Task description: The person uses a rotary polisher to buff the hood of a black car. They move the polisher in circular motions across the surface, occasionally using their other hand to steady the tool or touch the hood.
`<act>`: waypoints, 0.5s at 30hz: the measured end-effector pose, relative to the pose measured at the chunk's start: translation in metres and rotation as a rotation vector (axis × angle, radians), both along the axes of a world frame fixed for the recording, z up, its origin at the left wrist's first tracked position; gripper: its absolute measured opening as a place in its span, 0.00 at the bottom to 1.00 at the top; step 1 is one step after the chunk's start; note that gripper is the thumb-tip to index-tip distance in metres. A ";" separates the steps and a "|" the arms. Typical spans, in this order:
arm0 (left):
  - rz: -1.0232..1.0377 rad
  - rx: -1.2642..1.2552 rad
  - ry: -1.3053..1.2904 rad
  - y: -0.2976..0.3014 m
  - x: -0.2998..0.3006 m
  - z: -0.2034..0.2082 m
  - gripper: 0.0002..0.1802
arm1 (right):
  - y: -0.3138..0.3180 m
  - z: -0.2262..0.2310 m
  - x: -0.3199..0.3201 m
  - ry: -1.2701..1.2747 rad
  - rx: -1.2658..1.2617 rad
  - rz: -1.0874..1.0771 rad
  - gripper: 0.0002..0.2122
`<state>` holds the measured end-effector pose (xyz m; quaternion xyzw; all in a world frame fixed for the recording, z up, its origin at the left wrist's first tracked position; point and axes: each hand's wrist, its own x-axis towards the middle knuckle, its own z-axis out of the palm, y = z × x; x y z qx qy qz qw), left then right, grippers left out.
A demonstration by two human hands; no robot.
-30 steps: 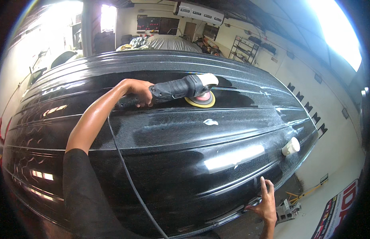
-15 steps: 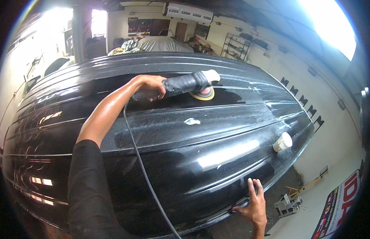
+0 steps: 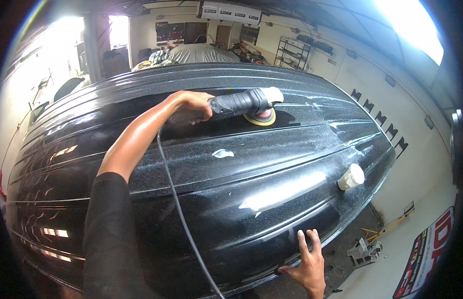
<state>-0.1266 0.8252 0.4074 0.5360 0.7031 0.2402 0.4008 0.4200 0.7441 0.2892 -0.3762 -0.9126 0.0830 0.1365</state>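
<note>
My left hand (image 3: 195, 108) is wrapped round the rear handle of a black polisher (image 3: 239, 103), my arm stretched far over a glossy black ribbed vehicle roof (image 3: 191, 209). The tool's yellow-edged pad (image 3: 260, 118) rests on the roof beyond a raised rib. From the handle a dark cable (image 3: 177, 199) runs down toward the lower edge. At the near side, my right hand (image 3: 307, 261) has its fingers spread by the roof's edge and holds nothing. A white cup (image 3: 351, 177) stands on the roof to its upper right.
A white smear (image 3: 223, 153) lies on the dusty paint between the ribs. Below the roof's right edge stand a yellow-legged stand (image 3: 386, 226) and a grey machine (image 3: 365, 251) on the floor. A covered car (image 3: 204, 54) and a metal shelf (image 3: 292, 54) are at the back.
The polisher and my left hand have slid a little to the right along the roof. My right hand has shifted slightly left and up, its fingers still spread.
</note>
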 end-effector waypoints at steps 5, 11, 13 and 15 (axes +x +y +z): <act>-0.016 0.041 0.024 0.046 0.004 -0.012 0.29 | 0.003 0.000 -0.003 0.028 -0.012 0.027 0.59; -0.125 0.069 0.079 0.094 0.025 -0.015 0.26 | 0.002 0.001 -0.002 0.019 -0.004 0.011 0.59; -0.124 0.094 0.120 0.108 0.020 -0.021 0.24 | 0.000 0.003 -0.004 0.019 -0.005 0.016 0.59; -0.120 0.063 0.167 0.111 0.021 -0.019 0.22 | 0.001 0.001 -0.003 0.017 -0.005 0.024 0.60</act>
